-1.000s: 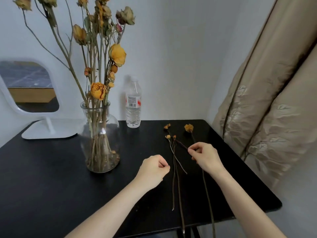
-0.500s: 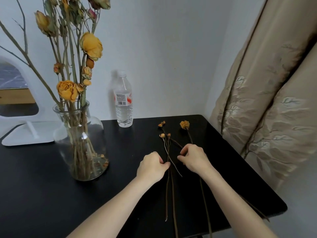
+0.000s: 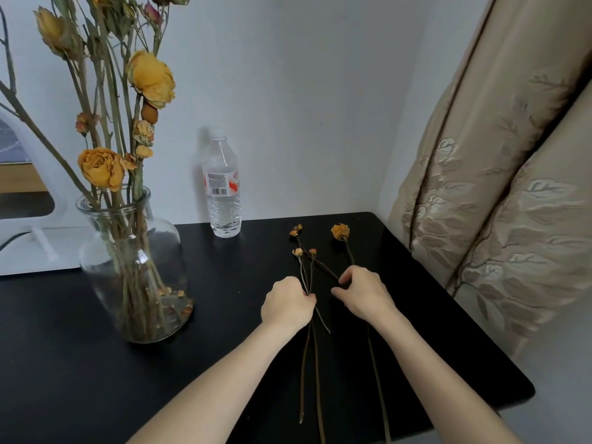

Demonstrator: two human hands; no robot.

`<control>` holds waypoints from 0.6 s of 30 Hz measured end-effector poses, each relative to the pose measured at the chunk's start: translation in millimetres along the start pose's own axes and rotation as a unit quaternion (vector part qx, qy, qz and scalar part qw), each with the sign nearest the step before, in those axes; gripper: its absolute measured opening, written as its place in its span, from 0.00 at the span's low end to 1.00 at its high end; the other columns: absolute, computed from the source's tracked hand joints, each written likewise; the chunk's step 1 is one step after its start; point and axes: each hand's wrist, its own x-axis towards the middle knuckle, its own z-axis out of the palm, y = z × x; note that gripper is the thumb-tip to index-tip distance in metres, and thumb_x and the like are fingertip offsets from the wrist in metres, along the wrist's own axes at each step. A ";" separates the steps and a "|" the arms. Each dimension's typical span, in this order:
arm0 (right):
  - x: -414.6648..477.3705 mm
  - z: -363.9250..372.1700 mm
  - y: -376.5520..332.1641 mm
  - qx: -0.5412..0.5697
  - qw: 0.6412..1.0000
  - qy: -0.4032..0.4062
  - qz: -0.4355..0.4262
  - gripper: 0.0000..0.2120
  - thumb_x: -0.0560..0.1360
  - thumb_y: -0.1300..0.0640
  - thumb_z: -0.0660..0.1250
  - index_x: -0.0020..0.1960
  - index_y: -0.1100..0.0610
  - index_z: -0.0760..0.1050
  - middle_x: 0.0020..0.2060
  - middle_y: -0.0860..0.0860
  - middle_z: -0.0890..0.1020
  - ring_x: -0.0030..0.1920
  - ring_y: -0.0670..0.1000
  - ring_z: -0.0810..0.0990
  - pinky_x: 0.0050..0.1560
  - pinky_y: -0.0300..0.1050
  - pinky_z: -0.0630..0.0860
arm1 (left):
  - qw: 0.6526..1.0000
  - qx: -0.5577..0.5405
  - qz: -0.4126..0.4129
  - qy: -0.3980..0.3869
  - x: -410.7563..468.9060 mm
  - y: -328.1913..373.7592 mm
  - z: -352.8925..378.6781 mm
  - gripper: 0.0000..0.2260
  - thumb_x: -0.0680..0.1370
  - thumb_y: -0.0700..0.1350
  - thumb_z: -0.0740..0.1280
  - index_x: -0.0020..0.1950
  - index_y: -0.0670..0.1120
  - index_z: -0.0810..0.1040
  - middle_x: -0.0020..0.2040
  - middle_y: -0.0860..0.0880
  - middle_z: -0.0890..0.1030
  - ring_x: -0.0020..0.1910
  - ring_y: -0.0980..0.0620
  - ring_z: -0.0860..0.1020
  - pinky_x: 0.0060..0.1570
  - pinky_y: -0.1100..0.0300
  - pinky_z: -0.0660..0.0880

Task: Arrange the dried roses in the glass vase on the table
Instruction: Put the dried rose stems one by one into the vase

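Observation:
A clear glass vase (image 3: 134, 251) stands at the left of the black table (image 3: 224, 331) and holds several tall dried yellow roses (image 3: 150, 78). Loose dried roses lie flat right of centre: thin stems with small buds (image 3: 298, 251) and a single stem with a larger yellow head (image 3: 340, 231). My left hand (image 3: 286, 304) pinches the thin stems where they cross. My right hand (image 3: 365, 294) has its fingers curled over the single stem and a side twig; the stem under the palm is hidden.
A plastic water bottle (image 3: 222, 187) stands at the back by the wall. A white mirror stand (image 3: 35, 245) sits at the back left. A beige patterned curtain (image 3: 499, 187) hangs just past the table's right edge.
My left hand has moved right and closed on the thin stems. My right hand has stayed on the single stem. The camera has turned right, so the vase sits further left.

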 end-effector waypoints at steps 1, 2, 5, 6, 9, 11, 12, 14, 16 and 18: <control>-0.6 0.4 0.2 0.003 1.000 -0.001 -0.003 0.14 0.75 0.53 0.67 0.59 0.54 0.72 0.52 0.53 0.80 0.49 0.51 0.80 0.50 0.47 0.80 | 1.000 -0.008 -0.002 -0.005 0.6 -0.4 -0.4 0.12 0.77 0.49 0.64 0.38 0.43 0.74 0.35 0.49 0.76 0.35 0.49 0.77 0.34 0.58 0.74; -1.0 0.9 0.2 0.005 1.000 -0.002 -0.006 0.14 0.75 0.53 0.67 0.59 0.54 0.72 0.51 0.53 0.80 0.49 0.51 0.81 0.50 0.47 0.80 | 1.000 -0.019 -0.004 -0.010 1.0 -0.8 -1.1 0.12 0.77 0.49 0.64 0.40 0.42 0.76 0.35 0.48 0.76 0.36 0.48 0.78 0.39 0.55 0.77; -1.6 4.0 0.9 0.017 1.000 -0.002 -0.022 0.13 0.75 0.53 0.68 0.58 0.54 0.73 0.49 0.53 0.81 0.48 0.50 0.81 0.49 0.46 0.79 | 0.998 -0.055 0.005 -0.018 0.7 -3.6 -4.2 0.13 0.77 0.49 0.63 0.40 0.41 0.78 0.30 0.48 0.75 0.33 0.47 0.78 0.44 0.53 0.78; -1.6 5.3 0.4 0.023 0.999 -0.002 -0.026 0.12 0.75 0.53 0.68 0.57 0.54 0.73 0.48 0.52 0.81 0.47 0.49 0.81 0.49 0.45 0.79 | 0.998 -0.065 0.012 -0.018 -0.3 -4.6 -6.2 0.14 0.78 0.48 0.63 0.37 0.41 0.77 0.29 0.48 0.74 0.31 0.48 0.77 0.44 0.54 0.78; -1.1 9.3 -3.0 0.047 0.998 -0.016 -0.034 0.10 0.75 0.52 0.68 0.54 0.53 0.74 0.44 0.51 0.81 0.43 0.47 0.81 0.45 0.43 0.79 | 0.995 -0.100 0.022 -0.008 -5.2 -8.6 -15.0 0.14 0.78 0.47 0.62 0.34 0.45 0.75 0.28 0.50 0.74 0.27 0.52 0.74 0.39 0.58 0.76; -0.8 11.9 -7.0 0.053 0.997 -0.036 -0.041 0.09 0.74 0.51 0.68 0.51 0.53 0.74 0.41 0.50 0.81 0.41 0.47 0.80 0.43 0.41 0.77 | 0.993 -0.116 0.019 0.004 -8.3 -13.3 -23.1 0.12 0.78 0.47 0.62 0.37 0.45 0.77 0.28 0.50 0.74 0.25 0.54 0.74 0.33 0.62 0.74; -0.8 13.2 -9.3 0.048 0.997 -0.047 -0.044 0.08 0.74 0.49 0.68 0.49 0.53 0.73 0.41 0.50 0.80 0.42 0.48 0.80 0.43 0.42 0.77 | 0.992 -0.124 0.016 0.012 -9.6 -16.3 -27.5 0.12 0.78 0.47 0.62 0.39 0.43 0.78 0.27 0.50 0.74 0.24 0.55 0.73 0.30 0.64 0.72; -0.4 16.0 -14.7 0.030 0.996 -0.064 -0.048 0.09 0.74 0.48 0.68 0.45 0.52 0.72 0.40 0.50 0.80 0.43 0.49 0.81 0.46 0.44 0.79 | 0.989 -0.149 0.006 0.025 -12.5 -23.4 -36.0 0.13 0.78 0.46 0.62 0.44 0.37 0.79 0.26 0.50 0.72 0.22 0.56 0.71 0.23 0.69 0.68; 0.0 18.7 -20.9 0.014 0.996 -0.071 -0.046 0.10 0.73 0.48 0.68 0.41 0.52 0.72 0.38 0.50 0.80 0.43 0.49 0.81 0.48 0.46 0.80 | 0.986 -0.164 -0.004 0.028 -16.8 -30.9 -43.8 0.12 0.78 0.46 0.62 0.43 0.38 0.79 0.25 0.51 0.72 0.21 0.58 0.70 0.20 0.71 0.65; 0.9 20.2 -26.5 0.001 0.996 -0.075 -0.041 0.09 0.74 0.50 0.68 0.39 0.52 0.72 0.38 0.49 0.79 0.42 0.49 0.81 0.47 0.46 0.80 | 0.985 -0.171 -0.011 0.024 -21.8 -37.3 -49.6 0.10 0.78 0.46 0.62 0.40 0.44 0.78 0.26 0.51 0.72 0.22 0.58 0.71 0.20 0.71 0.66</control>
